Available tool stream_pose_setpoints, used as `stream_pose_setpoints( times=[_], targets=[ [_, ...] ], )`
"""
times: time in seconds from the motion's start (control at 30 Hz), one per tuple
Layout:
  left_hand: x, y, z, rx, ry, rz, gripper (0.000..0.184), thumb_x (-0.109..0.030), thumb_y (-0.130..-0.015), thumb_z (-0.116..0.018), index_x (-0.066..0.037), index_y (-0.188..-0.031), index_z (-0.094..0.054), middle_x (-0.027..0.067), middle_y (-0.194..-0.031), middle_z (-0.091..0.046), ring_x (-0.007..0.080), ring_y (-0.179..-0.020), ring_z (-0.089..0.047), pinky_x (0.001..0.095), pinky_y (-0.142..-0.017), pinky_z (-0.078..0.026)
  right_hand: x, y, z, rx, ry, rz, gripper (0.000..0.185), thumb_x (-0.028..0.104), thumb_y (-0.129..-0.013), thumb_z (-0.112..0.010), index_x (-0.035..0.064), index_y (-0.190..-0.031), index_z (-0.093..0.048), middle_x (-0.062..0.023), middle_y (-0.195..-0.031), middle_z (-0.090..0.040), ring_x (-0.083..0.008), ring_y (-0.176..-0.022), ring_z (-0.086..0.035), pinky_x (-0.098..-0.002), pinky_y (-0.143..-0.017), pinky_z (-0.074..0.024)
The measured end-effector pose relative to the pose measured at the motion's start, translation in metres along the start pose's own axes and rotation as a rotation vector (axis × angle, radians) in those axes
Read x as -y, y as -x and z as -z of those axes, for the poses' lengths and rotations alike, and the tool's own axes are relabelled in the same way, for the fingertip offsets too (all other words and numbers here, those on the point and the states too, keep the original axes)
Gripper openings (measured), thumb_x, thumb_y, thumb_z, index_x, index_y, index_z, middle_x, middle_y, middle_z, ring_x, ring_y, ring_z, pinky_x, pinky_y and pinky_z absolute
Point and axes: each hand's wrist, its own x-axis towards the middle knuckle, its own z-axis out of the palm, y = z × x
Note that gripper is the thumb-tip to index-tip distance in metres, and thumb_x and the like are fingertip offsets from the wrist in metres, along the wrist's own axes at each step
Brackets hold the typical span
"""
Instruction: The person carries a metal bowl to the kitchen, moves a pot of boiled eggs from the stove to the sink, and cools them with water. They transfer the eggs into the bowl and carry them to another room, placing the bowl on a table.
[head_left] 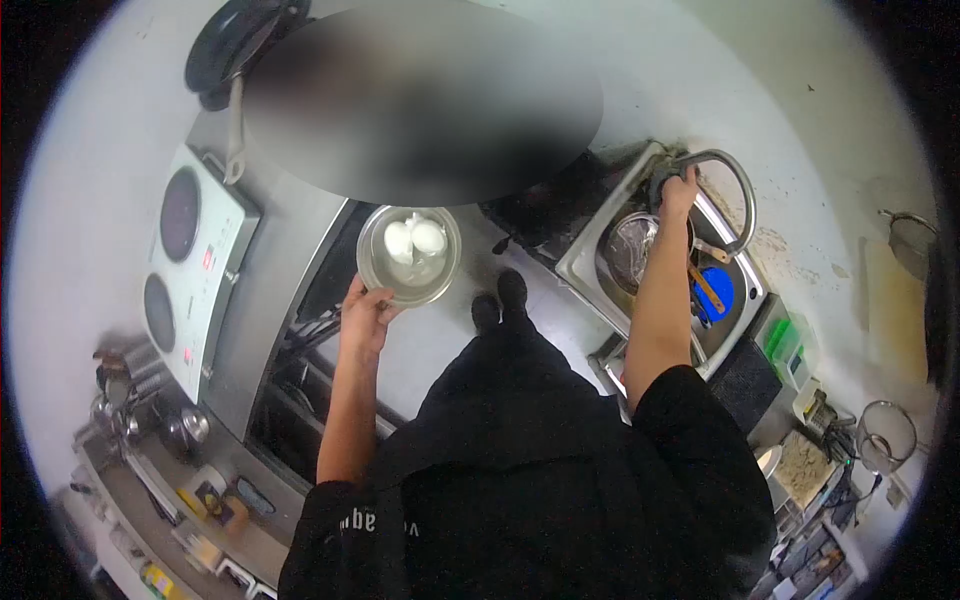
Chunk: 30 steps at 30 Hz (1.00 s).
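My left hand (366,310) grips the rim of a metal bowl (368,258), thumb over the edge. In the bowl lie white peeled-looking eggs (415,238), with some liquid around them. The bowl is held over the floor, between the counter and the sink. My right hand (680,190) reaches across the sink (735,335) and is closed round the base of the tap (748,190); its fingers are partly hidden. Below my right forearm, a round pan (625,255) with clear, shiny water or film, a blue round item (713,294) and a wooden-handled utensil (708,290) sit in the sink.
At left, a white two-plate cooktop (195,270) stands on the steel counter (275,250), with a frying pan (235,45) above it. Utensils (130,410) crowd the lower left. Right of the sink are a green sponge (786,345) and a hanging strainer (886,438). A blurred oval covers the top.
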Motion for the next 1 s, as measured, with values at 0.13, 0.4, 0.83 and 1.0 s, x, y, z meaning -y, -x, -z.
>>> stream_pose_setpoints(
  times=[0.13,0.4,0.83,1.0],
  targets=[
    [-0.007,0.015,0.018,-0.107,0.060,-0.021,0.040,0.008,-0.073,-0.051,-0.005,-0.110,-0.052,0.0094,-0.096,-0.058,0.0161,-0.079,-0.060,0.0263,-0.058,-0.055,-0.012,0.037,-0.032,-0.130,-0.560,0.066,0.042,0.003,-0.078,-0.050,-0.0008,-0.120,-0.047,-0.0143,-0.105,-0.056,-0.0250,-0.088,-0.056,-0.0362,-0.077,-0.0482],
    [-0.001,0.080,0.121,-0.201,0.278,-0.145,0.050,0.006,-0.074,-0.052,-0.008,-0.122,-0.049,0.0108,-0.107,-0.058,0.0197,-0.089,-0.061,0.0319,-0.068,-0.057,0.124,0.263,-0.031,0.518,-0.363,-0.048,0.067,0.044,-0.081,-0.064,-0.0063,-0.123,-0.047,-0.0187,-0.118,-0.054,-0.0291,-0.102,-0.054,-0.0391,-0.086,-0.0461],
    [0.136,0.319,0.475,-0.742,0.489,-0.311,0.057,0.007,-0.073,-0.053,-0.010,-0.128,-0.049,0.0079,-0.108,-0.059,0.0183,-0.085,-0.060,0.0286,-0.063,-0.054,0.186,0.770,-0.123,1.447,-0.118,1.000,0.046,0.034,-0.092,-0.054,-0.0056,-0.116,-0.054,-0.0131,-0.104,-0.060,-0.0167,-0.091,-0.055,-0.0290,-0.081,-0.0445],
    [0.170,0.415,0.561,-1.006,0.762,-0.406,0.057,0.005,-0.073,-0.056,-0.009,-0.128,-0.050,0.0095,-0.106,-0.059,0.0163,-0.080,-0.060,0.0287,-0.058,-0.052,0.189,1.001,-0.104,1.823,-0.078,1.100,0.043,0.032,-0.091,-0.056,-0.0057,-0.112,-0.057,-0.0102,-0.093,-0.063,-0.0143,-0.082,-0.055,-0.0266,-0.074,-0.0454]
  ],
)
